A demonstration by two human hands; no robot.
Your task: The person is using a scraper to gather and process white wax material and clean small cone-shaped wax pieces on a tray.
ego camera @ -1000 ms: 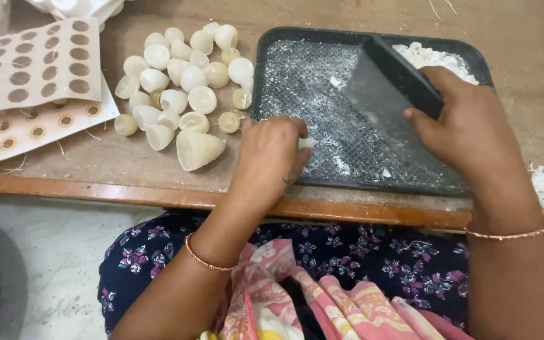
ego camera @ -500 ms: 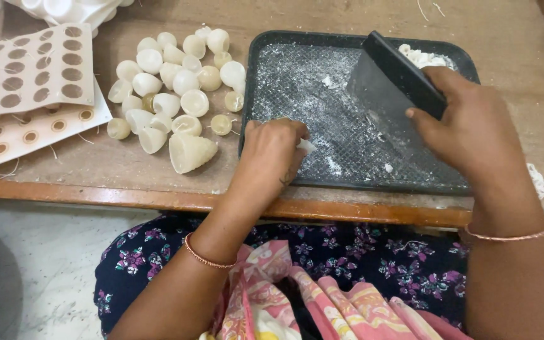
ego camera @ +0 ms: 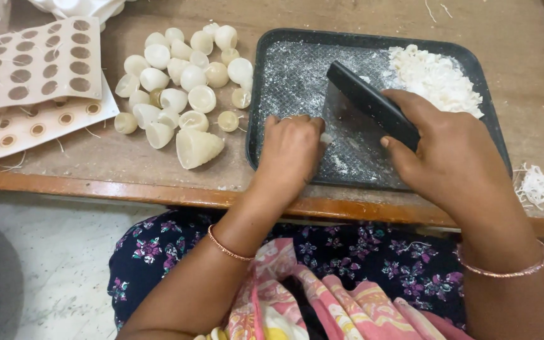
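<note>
While right hand (ego camera: 454, 157) grasps scraper (ego camera: 373, 104), left hand (ego camera: 292, 151) pinches white piece (ego camera: 326, 138), tray (ego camera: 284, 63)

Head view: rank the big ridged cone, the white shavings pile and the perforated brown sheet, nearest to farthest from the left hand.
1. Big ridged cone: on the table just left of the left hand, outside the black tray.
2. White shavings pile: in the tray's far right corner, beyond the scraper held by the right hand.
3. Perforated brown sheet: far left of the table.
</note>
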